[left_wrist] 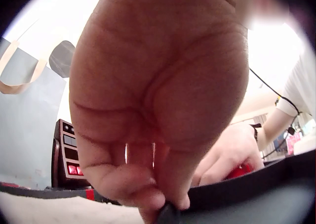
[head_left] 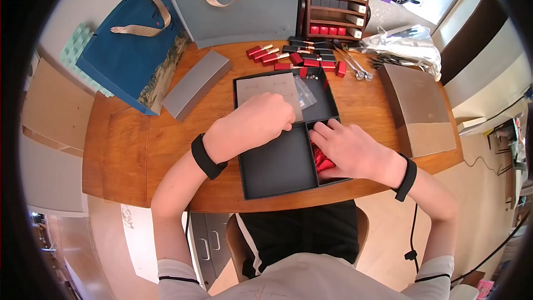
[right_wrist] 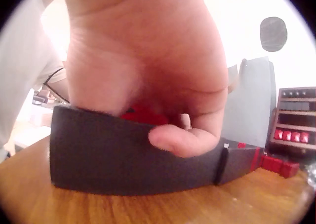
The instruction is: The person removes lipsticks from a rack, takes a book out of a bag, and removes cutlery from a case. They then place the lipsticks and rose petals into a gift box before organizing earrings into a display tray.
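head view: black box (head_left: 277,161) open on table (head_left: 119,161), red piece (head_left: 323,162) in its near right compartment, card (head_left: 266,86) and clear bag (head_left: 304,97) in the far part.
left hand (head_left: 255,119): gripping, fingertips pinch a dark edge, looks like the box's divider.
right hand (head_left: 358,150): over red piece, fingers bent; can't tell if gripping it.
risk, box: could skid or tip if left hand pulls up on the edge while right hand pushes down.
risk, red piece: looks soft, could snag on the rim or bunch up if dragged out.
risk, card: could bend or shift, left wrist hangs low over it.
risk, red tubes (head_left: 341,69): loose by far rim, could roll if box gets shoved back.
brands: none readable.
writing: shirt (head_left: 277,278) script too faint; rack (head_left: 337,16) tags too small; blue bag (head_left: 119,50) marks illegible.
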The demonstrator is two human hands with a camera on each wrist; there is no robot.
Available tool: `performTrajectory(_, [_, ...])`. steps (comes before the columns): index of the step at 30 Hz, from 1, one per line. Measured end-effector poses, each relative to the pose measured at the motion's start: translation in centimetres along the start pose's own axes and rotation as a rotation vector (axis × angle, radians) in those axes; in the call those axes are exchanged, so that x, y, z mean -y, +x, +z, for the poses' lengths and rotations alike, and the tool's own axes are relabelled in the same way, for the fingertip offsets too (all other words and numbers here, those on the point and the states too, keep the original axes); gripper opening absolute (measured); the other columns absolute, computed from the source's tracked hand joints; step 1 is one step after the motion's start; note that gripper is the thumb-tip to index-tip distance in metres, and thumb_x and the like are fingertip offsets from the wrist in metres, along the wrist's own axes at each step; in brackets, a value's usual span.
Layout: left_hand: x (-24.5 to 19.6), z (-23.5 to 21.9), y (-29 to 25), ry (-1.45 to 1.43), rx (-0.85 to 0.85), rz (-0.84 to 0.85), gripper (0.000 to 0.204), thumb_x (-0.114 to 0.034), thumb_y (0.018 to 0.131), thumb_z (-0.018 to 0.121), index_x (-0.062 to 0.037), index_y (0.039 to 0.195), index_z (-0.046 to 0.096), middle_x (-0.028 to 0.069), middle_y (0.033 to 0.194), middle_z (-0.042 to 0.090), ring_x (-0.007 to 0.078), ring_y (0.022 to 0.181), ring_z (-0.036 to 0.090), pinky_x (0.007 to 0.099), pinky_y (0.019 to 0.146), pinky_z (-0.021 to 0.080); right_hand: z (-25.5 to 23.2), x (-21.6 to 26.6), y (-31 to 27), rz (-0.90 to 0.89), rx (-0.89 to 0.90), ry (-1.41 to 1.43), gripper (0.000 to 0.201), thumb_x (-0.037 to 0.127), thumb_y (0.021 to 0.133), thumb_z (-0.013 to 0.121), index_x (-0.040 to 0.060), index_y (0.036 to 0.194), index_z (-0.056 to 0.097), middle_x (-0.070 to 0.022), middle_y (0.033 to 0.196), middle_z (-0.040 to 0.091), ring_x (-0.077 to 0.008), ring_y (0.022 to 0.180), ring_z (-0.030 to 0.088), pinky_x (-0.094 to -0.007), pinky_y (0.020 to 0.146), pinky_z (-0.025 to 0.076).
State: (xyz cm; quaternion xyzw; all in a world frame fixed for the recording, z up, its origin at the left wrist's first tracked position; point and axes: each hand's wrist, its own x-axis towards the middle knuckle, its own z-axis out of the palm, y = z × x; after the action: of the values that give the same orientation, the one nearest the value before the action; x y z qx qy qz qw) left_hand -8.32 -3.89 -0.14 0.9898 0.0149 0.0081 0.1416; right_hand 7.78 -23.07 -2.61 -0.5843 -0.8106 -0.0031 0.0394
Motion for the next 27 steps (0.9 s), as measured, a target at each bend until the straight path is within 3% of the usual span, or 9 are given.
performTrajectory(7, [0.6,0.7,-0.2,-0.031,-0.09,0.074,0.016,-0.002,0.085,0.069,0.0063,0.071,0.066,0.0271,0.068,0.061,0.0452,0.072,0.064,0.0486,0.066,0.052,0.2,-0.3,0.2,-0.006,0.103,0.062,0.045,0.024,0.079,0.081,0.0003,0.108,0.058,-0.013,0.104,0.061,-0.0296,0.092,0.068,-0.0377,0.075,0.057])
performTrajectory(10, [0.2,0.2,-0.2,0.022,0.009,-0.006,0.014,-0.01,0.088,0.07,0.0034,0.083,0.071,0.0232,0.08,0.067,0.0429,0.082,0.064,0.0488,0.073,0.052,0.8,0.6,-0.3,0.02,0.021,-0.047,0.032,0.017,0.081,0.075,0.0013,0.105,0.06,-0.0119,0.1,0.062,-0.0265,0.087,0.069,-0.0351,0.07,0.057])
performTrajectory(14, [0.2,0.2,-0.1,0.026,0.032,-0.024,0.015,-0.01,0.088,0.07,0.0031,0.082,0.071,0.0229,0.08,0.068,0.0426,0.082,0.065,0.0484,0.074,0.053,1.2,1.5,-0.4,0.027,-0.029,-0.209,0.015,0.01,0.083,0.066,0.0033,0.097,0.062,-0.0094,0.093,0.062,-0.0216,0.082,0.068,-0.0304,0.064,0.056])
performTrajectory(23, [0.5,0.1,-0.2,0.009,0.02,0.013,0.017,-0.013,0.089,0.069,0.0021,0.082,0.07,0.0219,0.079,0.068,0.0417,0.082,0.065,0.0486,0.074,0.052,1.3,1.2,-0.6,-0.065,-0.066,-0.301,0.013,0.01,0.082,0.066,0.004,0.093,0.062,-0.0069,0.085,0.061,-0.0194,0.076,0.067,-0.0295,0.062,0.055])
performTrajectory(27, [0.6,0.1,-0.4,-0.009,0.011,0.025,0.017,-0.013,0.09,0.069,0.002,0.083,0.07,0.0219,0.079,0.068,0.0419,0.082,0.065,0.0488,0.074,0.052,1.0,0.4,-0.2,-0.048,-0.037,-0.138,0.013,0.009,0.085,0.065,0.0025,0.095,0.062,-0.0112,0.087,0.064,-0.0249,0.079,0.071,-0.0337,0.065,0.057])
